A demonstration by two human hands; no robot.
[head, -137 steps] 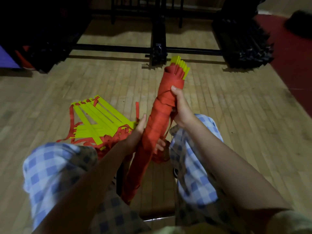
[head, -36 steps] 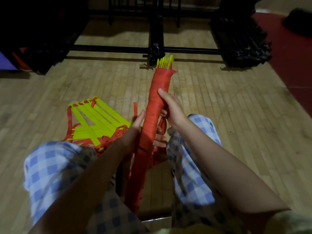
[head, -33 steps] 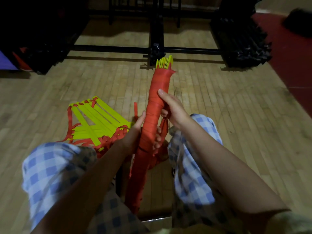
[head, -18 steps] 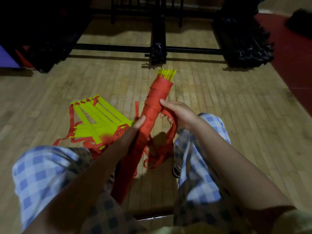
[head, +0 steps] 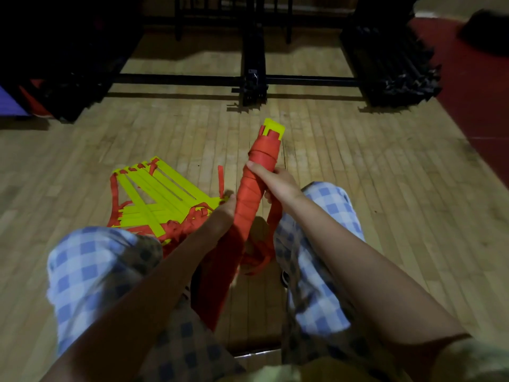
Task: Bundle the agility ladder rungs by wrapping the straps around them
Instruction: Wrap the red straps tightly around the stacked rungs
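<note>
Wrapped bundle at frame ctr, tilted, yellow rung ends poking out top. Your right hand curled round upper part w/ thumb on front; your left hand grips it lower down, fingers hidden behind. Loose red strap hangs from right hand to floor betw. your knees. Second ladder unwrapped, ctr-left on wood floor. Black racks along top.

A single head-worn, wide-angle view looks forward and steeply down from a seated person's eye level. Both forearms enter from the bottom edge, with checked-trousered knees at lower left and lower right, close to the lens. The wooden floor fills the middle, and dark racks run along the top edge, farther off.
</note>
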